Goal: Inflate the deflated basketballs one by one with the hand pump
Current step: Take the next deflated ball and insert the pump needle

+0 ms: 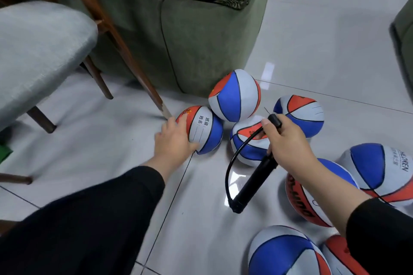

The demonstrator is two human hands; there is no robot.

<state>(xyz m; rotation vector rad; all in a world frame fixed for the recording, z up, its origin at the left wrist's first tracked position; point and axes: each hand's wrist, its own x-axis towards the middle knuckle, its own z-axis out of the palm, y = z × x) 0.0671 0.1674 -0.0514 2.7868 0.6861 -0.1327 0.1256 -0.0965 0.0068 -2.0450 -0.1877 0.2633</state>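
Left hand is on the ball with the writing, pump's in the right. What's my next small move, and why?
Probably draw that ball toward you and turn it to find the valve. The left hand only rests on its side, no valve shows, and the right hand holds the hand pump with its needle off any ball.

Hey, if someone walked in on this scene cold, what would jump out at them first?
Probably the cluster of red, white and blue basketballs scattered over the glossy tiled floor in front of a green sofa. Next, the right hand gripping a black hand pump with its looped hose, just above the middle balls. The left hand rests on the leftmost ball.
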